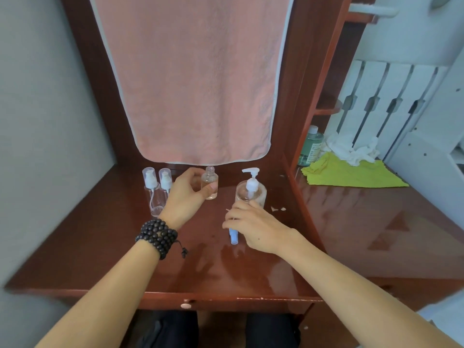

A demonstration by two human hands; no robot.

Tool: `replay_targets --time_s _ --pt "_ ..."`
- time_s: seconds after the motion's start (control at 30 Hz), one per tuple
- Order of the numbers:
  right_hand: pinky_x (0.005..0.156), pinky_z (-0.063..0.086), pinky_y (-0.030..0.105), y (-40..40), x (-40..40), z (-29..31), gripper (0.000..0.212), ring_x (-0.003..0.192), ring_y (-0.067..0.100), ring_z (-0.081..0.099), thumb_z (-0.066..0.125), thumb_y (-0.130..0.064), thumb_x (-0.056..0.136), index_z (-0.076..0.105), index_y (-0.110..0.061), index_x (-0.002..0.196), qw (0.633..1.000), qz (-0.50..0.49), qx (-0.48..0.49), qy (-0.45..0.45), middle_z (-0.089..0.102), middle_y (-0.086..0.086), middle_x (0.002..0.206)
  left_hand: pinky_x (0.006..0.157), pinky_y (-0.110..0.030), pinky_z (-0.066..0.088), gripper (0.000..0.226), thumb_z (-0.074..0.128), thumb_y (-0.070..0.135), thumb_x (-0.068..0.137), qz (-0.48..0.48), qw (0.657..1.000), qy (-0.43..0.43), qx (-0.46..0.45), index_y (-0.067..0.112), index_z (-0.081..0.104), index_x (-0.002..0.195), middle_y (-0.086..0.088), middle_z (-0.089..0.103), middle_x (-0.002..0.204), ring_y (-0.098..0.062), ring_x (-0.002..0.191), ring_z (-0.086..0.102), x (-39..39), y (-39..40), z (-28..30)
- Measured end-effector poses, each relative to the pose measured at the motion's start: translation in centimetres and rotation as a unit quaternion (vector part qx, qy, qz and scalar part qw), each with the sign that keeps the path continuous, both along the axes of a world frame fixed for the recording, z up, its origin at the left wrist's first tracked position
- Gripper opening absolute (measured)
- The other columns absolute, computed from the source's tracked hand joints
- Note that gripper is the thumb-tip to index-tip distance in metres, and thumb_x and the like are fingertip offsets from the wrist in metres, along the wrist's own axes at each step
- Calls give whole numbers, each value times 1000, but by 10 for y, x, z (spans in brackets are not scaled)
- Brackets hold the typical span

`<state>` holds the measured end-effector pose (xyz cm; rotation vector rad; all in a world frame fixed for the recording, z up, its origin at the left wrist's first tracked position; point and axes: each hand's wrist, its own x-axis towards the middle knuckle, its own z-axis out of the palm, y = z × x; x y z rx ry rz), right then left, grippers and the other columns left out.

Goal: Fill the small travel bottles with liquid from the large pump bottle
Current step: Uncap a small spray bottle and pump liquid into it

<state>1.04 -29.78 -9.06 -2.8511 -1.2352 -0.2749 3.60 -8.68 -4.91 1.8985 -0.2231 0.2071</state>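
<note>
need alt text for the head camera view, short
A person's left hand holds an open small bottle on a wooden desk, while the right hand grips a blue-tipped sprayer beside a large pump bottle. Two capped small bottles stand left, under a pink towel.

The light is soft and bright like daytime, and the shiny red-brown desk [251, 267] shows pale glare patches. Shadows are faint. The picture bends at its edges, and everything looks a little blurry.
</note>
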Motion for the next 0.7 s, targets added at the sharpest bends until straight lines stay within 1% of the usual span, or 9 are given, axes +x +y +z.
replay_targets --time_s 0.07,0.17,0.23,0.37,0.47,0.53,0.6,0.63,0.7 --pt "94 34 40 2 0 -3 47 118 26 48 73 6 74 72 -13 116 999 3 -45 8 66 0 117 89 -27 52 30 74 28 86 12 1000 7 -7 19 60 111 8 71 105 -6 101 66 -4 8 -3" --pt "90 34 41 6 1 -6 38 118 25 48 73 0 78 73 -15 113 994 2 -105 -10 67 -2 116 90 -25 50 30 72 27 87 15 1000 18 -16 20 60 113 8 70 108 -5 103 65 -8 19 -5" --pt "86 32 38 8 3 -8 36 114 24 48 71 1 79 73 -15 110 993 -2 -121 -10 67 -3 112 89 -25 49 30 72 27 88 15 999 26 -20 21 59 114 10 70 108 -4 104 65 -10 22 -6" --pt "78 31 36 14 6 -10 25 103 24 50 71 2 75 72 -13 95 992 5 -127 -23 65 -1 94 91 -24 49 28 72 26 88 12 999 22 -27 21 60 112 10 71 106 -1 102 65 -11 23 -6" --pt "78 26 34 18 6 -12 21 103 23 49 70 -1 81 71 -12 99 987 31 -154 -21 64 1 96 90 -24 50 27 72 26 87 8 999 18 -29 21 61 111 10 71 105 -1 101 66 -8 21 -5" --pt "76 30 33 19 8 -15 15 95 23 54 77 -5 80 72 -14 91 987 39 -146 -50 63 0 87 89 -22 50 27 72 26 87 5 999 17 -30 21 61 112 10 71 105 0 100 66 -7 19 -5" --pt "71 42 34 16 12 -20 16 82 23 57 84 -6 73 71 -14 79 990 56 -111 -67 62 -1 77 87 -20 49 28 72 26 87 2 999 21 -35 21 61 112 10 72 104 0 99 66 -8 19 -4" --pt "70 44 35 15 15 -22 16 80 25 58 82 -3 74 70 -12 79 992 65 -87 -62 62 2 77 86 -20 48 28 72 25 88 1 999 23 -37 20 61 112 11 72 104 0 99 66 -8 20 -4" --pt "69 41 36 16 19 -19 20 83 27 56 73 8 76 69 -8 88 996 68 -27 -58 63 5 85 85 -20 48 27 72 24 88 3 999 28 -36 19 60 113 10 71 105 0 100 66 -7 23 -4"
